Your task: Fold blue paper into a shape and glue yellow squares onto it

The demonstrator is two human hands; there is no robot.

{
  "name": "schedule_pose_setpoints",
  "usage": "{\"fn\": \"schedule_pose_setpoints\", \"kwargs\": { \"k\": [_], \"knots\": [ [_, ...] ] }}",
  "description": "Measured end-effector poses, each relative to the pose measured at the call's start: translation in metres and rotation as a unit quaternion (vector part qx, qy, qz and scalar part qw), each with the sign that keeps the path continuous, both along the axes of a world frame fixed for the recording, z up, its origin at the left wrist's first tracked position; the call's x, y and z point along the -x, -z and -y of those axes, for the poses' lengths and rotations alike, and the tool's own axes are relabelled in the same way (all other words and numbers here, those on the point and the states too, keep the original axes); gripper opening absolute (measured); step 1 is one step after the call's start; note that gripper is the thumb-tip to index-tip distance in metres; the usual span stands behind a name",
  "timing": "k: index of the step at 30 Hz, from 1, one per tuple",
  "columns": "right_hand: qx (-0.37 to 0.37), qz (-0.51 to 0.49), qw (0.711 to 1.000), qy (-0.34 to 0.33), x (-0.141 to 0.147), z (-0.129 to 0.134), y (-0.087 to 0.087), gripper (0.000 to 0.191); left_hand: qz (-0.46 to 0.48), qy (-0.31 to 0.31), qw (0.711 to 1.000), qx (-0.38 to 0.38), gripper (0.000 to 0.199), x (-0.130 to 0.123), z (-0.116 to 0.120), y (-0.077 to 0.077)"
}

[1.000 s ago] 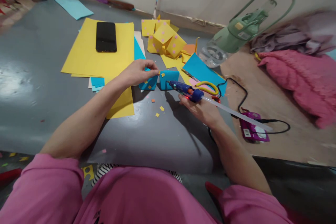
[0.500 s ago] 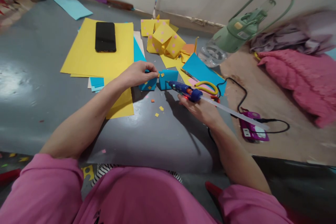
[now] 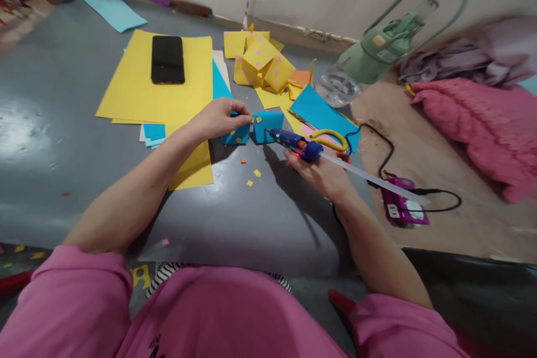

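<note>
Thumb and fingertips of my left hand (image 3: 222, 117) are pinched together at a blue folded paper piece dotted with small yellow squares (image 3: 235, 137). A tiny yellow bit shows right at the fingertips; the exact grip is partly hidden. Beside it stands another blue paper face (image 3: 273, 122) with a yellow square near its top left corner. My right hand (image 3: 323, 173) is wrapped round a dark blue hot glue gun (image 3: 289, 139) with a red light on. Its nozzle points left, at or very near the right blue face. A long clear glue stick (image 3: 369, 174) sticks out behind.
Yellow sheets (image 3: 126, 89) with a black phone (image 3: 168, 60) lie left. Behind are yellow polka-dot folded papers (image 3: 262, 61). Yellow-handled scissors (image 3: 331, 137), blue paper (image 3: 323, 109) and a green-topped bottle (image 3: 373, 56) stand right. The cord runs toward a purple power strip (image 3: 405, 201). Paper scraps (image 3: 257, 173) lie in front.
The view has shifted very slightly. Both hands, the glue gun and the blue paper keep the same places relative to each other.
</note>
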State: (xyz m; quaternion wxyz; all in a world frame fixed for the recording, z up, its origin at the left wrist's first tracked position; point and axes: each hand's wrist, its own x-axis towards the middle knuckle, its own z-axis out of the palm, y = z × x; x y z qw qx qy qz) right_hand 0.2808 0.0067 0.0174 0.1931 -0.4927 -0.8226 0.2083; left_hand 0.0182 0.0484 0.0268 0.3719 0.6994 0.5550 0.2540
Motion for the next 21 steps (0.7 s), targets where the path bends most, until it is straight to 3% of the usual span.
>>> {"fn": "schedule_pose_setpoints", "kwargs": {
  "k": [10, 17, 21],
  "knots": [
    [0.02, 0.011, 0.998, 0.051, 0.004, -0.001, 0.005, 0.03, 0.001, 0.003, 1.0, -0.005, 0.019, 0.0, -0.001, 0.001],
    [0.048, 0.022, 0.995, 0.083, 0.01, 0.006, -0.014, 0.034, -0.001, 0.008, 1.0, -0.005, 0.02, 0.001, -0.001, 0.001],
    [0.042, 0.017, 0.995, 0.091, 0.012, 0.006, -0.015, 0.033, -0.003, 0.013, 1.0, -0.014, 0.02, 0.001, -0.002, 0.003]
  ]
}}
